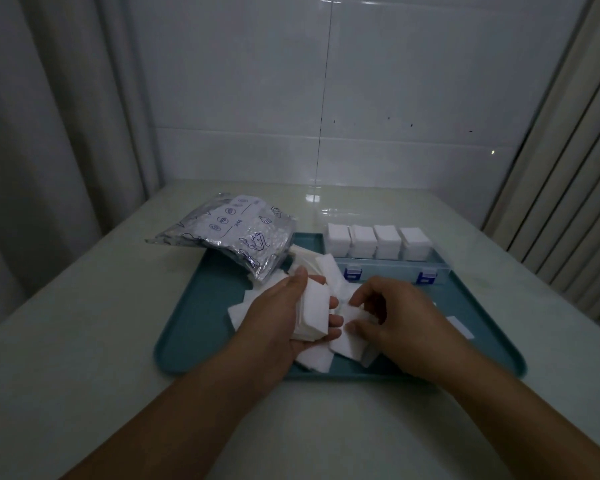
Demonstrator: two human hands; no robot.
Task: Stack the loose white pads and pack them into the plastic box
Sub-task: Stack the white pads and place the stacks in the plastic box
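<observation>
My left hand point(278, 313) grips a small stack of white pads point(314, 311) upright in its palm, thumb on top and fingertips curled round the right edge. Just to its right, my right hand point(399, 317) pinches a single loose pad point(349, 337) between thumb and forefinger. More loose pads point(329, 271) lie scattered under and behind both hands on the teal tray point(201, 306). The clear plastic box point(378, 263) stands open at the tray's back, with several stacks of pads point(378, 239) lined up inside.
A silvery printed plastic bag point(236, 233) lies at the tray's back left corner, partly on the pale tabletop point(84, 306). A small white strip point(459, 325) rests on the tray's right side. A tiled wall stands behind, with curtains at both sides.
</observation>
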